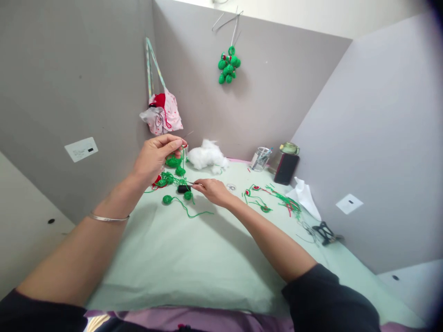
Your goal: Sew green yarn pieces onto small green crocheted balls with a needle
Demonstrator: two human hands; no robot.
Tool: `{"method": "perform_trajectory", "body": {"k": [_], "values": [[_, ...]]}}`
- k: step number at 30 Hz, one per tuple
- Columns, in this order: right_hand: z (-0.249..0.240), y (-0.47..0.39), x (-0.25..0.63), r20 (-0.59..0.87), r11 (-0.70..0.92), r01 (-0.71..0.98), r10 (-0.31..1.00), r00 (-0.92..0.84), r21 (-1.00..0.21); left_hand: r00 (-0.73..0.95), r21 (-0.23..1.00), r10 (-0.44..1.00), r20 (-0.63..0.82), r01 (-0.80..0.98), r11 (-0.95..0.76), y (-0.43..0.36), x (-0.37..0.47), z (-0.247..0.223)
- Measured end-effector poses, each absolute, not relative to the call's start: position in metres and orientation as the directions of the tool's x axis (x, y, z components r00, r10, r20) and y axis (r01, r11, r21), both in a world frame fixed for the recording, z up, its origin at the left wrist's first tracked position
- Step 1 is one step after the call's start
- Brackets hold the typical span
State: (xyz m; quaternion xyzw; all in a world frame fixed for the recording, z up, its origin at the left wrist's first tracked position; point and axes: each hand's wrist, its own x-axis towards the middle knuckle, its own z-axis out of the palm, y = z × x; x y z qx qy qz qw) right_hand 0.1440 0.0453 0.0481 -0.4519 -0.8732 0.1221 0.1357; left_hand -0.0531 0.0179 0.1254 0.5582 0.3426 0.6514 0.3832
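Note:
My left hand (161, 154) is raised over the far left of the table, thumb and fingers pinched on green yarn (183, 159) that hangs down from them. A thin, needle-like line sticks out beyond its fingertips, and a bit of red shows there. Lower and to the right, my right hand (212, 191) is closed on a slim metal tool (191, 183) whose kind I cannot make out. Its tip points left at tangled green yarn (178, 181) and sits just above a small black object (183, 189). Two small green yarn balls (167, 199) with loose tails lie in front.
White stuffing (206, 156) lies behind the hands. To the right stand a clear cup (260, 159) and a dark phone (286, 168), with green and red yarn pieces (285, 200) nearby. A pink bag (166, 113) and green crocheted balls (228, 69) hang on the partitions.

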Motion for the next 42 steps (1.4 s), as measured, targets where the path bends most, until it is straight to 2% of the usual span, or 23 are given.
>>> {"method": "perform_trajectory", "body": {"k": [4,14,20,27,38,40,42], "values": [[0.050,0.044,0.131,0.178,0.563,0.748,0.825,-0.536,-0.352,-0.060,0.864,0.871,0.488,-0.114,-0.491,0.018,-0.054,0.130],[0.055,0.045,0.130,0.182,0.530,0.778,0.848,-0.498,-0.338,-0.050,0.801,0.813,0.581,-0.141,-0.581,0.014,-0.057,0.146],[0.057,0.045,0.128,0.221,0.533,0.765,0.846,-0.485,-0.362,-0.093,0.792,0.803,0.588,-0.136,-0.596,0.014,-0.058,0.160],[0.062,0.048,0.112,0.218,0.535,0.771,0.845,-0.489,-0.345,-0.020,0.751,0.756,0.654,-0.105,-0.652,0.015,-0.060,0.163],[0.061,0.045,0.103,0.275,0.552,0.736,0.834,-0.479,-0.392,-0.007,0.786,0.796,0.606,-0.148,-0.600,0.013,-0.059,0.160],[0.061,0.037,0.111,0.216,0.570,0.699,0.818,-0.534,-0.432,0.000,0.788,0.800,0.600,-0.169,-0.591,0.009,-0.058,0.159],[0.058,0.025,0.125,0.068,0.603,0.627,0.745,-0.663,-0.494,0.024,0.796,0.812,0.584,-0.215,-0.566,0.004,-0.055,0.156]]}}
